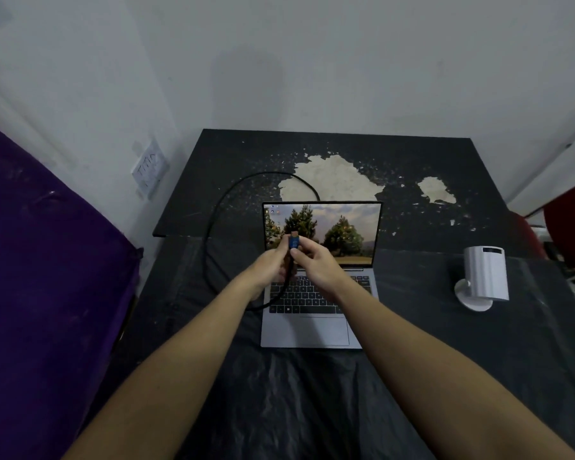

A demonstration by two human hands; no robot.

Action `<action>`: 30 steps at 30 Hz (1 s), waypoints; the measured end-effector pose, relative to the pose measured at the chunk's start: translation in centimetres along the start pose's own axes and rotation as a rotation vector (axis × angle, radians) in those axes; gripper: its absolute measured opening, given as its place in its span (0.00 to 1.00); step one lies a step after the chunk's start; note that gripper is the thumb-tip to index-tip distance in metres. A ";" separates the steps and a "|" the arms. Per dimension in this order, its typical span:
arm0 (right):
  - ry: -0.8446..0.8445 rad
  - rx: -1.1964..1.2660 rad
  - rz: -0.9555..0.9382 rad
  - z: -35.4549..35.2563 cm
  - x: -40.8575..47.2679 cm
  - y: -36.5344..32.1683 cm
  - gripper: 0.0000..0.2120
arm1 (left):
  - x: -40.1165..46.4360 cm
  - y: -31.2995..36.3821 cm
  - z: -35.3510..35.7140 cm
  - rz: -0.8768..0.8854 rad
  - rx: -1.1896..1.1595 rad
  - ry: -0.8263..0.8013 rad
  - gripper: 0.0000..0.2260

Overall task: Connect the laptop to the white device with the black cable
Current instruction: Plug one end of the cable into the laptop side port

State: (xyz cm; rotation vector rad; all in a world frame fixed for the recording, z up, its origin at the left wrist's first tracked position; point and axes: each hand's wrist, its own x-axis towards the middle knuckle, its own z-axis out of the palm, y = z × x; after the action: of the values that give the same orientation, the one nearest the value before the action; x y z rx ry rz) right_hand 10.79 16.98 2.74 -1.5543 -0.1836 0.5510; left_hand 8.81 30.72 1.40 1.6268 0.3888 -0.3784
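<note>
An open silver laptop (316,330) sits mid-table, its screen lit with a picture of trees. A black cable (213,227) loops from behind the screen out to the left and back over the keyboard. Its blue plug (294,242) is held upright in front of the screen. My left hand (271,267) grips the cable just under the plug. My right hand (316,265) pinches the plug from the right. The white device (483,277), a cylinder on a round foot, stands to the right of the laptop, apart from both hands.
The black table (412,167) has worn pale patches at the back. A dark wrinkled sheet (312,393) covers its near part. A purple cloth (47,260) fills the left side. A wall socket (150,167) is on the left wall. Red objects (571,227) lie at far right.
</note>
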 end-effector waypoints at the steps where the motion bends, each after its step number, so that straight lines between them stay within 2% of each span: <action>1: 0.013 -0.035 -0.009 -0.2 -0.1 -0.1 0.13 | 0.5 -0.5 0.1 0.006 -0.007 0.015 0.26; 5: 0.092 -0.158 0.045 -1.6 0.2 0.9 0.18 | 1.6 -2.2 0.3 0.025 -0.088 0.015 0.22; 10: 0.189 -0.270 0.243 -5.8 -0.4 5.5 0.19 | 2.2 -3.0 -0.2 0.055 0.094 -0.016 0.15; 15: 0.314 -0.700 0.384 -11.0 -1.6 12.4 0.23 | 3.6 -5.8 -0.1 0.036 0.286 0.012 0.07; 17: 0.331 -0.763 0.416 -12.2 -2.6 15.0 0.25 | 4.0 -7.4 -0.2 0.052 0.391 0.039 0.05; 25: 0.380 -0.786 0.338 -13.2 -4.2 20.4 0.27 | 4.8 -12.2 -2.5 0.206 0.633 0.116 0.02; 30: 0.451 -0.884 0.209 -12.9 -5.1 22.7 0.27 | 5.8 -13.9 -4.9 0.256 0.743 0.130 0.04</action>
State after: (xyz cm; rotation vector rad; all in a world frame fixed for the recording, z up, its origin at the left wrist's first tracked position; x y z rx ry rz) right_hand 7.20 1.47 -18.56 -2.5354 0.1059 0.2612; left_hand 7.62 36.98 -13.11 2.4040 0.1286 -0.2304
